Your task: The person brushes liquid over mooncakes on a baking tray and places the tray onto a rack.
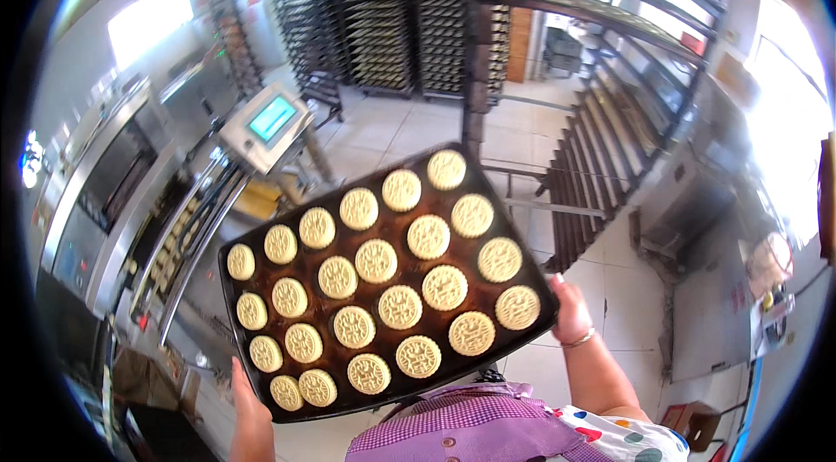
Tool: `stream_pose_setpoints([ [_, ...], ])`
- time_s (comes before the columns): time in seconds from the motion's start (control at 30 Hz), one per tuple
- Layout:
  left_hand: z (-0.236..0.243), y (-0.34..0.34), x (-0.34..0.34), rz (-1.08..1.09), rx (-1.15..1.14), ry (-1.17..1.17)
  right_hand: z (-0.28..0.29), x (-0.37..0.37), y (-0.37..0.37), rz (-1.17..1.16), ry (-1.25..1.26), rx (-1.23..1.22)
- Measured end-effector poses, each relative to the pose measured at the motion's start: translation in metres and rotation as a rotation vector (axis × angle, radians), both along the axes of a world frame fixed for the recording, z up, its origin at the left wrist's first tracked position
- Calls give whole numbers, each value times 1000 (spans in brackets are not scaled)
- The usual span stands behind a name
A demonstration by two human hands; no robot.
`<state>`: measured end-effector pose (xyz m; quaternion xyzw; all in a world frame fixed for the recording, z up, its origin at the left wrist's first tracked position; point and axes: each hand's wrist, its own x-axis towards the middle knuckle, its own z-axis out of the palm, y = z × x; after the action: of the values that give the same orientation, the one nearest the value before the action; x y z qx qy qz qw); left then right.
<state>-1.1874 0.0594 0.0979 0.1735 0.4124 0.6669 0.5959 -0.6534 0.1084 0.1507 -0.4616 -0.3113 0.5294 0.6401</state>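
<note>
A dark baking tray tilts across the middle of the view, its right end farther up than its left. Rows of pale round pastries with scalloped edges and stamped tops lie on it, apart except for two that touch at the lower left corner. My left hand grips the tray's lower left edge, with some fingers hidden beneath. At the right edge, my right hand is closed around the rim, a bracelet on its wrist. The tray is held up in front of my purple apron.
Ahead and right stands a tall metal rack with slanted shelf rails. Racks filled with trays line the far wall. On the left, a machine with a lit screen adjoins a conveyor carrying more pastries. A steel cabinet stands right.
</note>
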Motion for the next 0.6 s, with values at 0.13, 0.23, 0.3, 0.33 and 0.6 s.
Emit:
stream_pose_setpoints([
  [0.13, -10, 38, -32, -265, 164, 41, 8, -49, -94, -293, -45, 425],
  [0.23, -3, 34, -52, -499, 450, 92, 3, -100, -166, -455, -57, 788],
  [0.3, 4, 10, -54, -557, 649, 67, -28, -103, -228, -535, 110, 837],
  [0.33, 1, -5, -66, -523, 698, 58, -35, -120, -248, -536, 201, 830],
  [0.6, 9, 55, -82, -657, 855, -177, -33, -151, -267, -662, 226, 860],
])
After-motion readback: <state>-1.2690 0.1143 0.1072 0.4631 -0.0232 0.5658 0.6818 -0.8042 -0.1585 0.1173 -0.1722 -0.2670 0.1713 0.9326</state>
